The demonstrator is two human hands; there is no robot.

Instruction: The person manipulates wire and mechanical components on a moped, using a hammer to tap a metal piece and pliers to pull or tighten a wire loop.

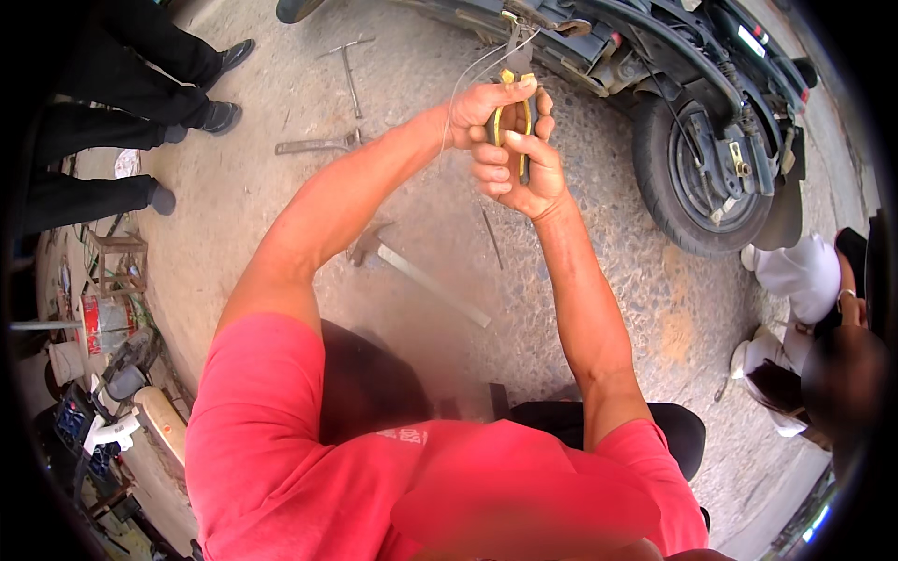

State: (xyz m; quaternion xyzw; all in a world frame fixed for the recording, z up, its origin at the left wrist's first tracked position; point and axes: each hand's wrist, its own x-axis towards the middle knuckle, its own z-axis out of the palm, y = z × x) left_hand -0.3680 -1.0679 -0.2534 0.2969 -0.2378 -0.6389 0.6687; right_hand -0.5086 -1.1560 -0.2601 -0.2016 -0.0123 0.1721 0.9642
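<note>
Both my hands are on a pair of pliers [520, 62] with yellow-and-black handles, held out at arm's length with the jaws pointing away from me. My left hand [475, 114] grips at the upper part of the handles, its thumb close to the pivot. Lower down, the fingers of my right hand [533, 176] close round the handles. A thin wire [460, 86] loops from around the jaws down past my left wrist. The jaws reach the underside of a motorcycle [599, 70]; whether they pinch the wire cannot be made out.
On the concrete ground lie a hammer [435, 285], a wrench [309, 147], a T-handle tool [350, 79] and a thin rod [492, 238]. The motorcycle's wheel [655, 182] stands at right. People's legs [140, 89] show at far left, another person [795, 280] at right.
</note>
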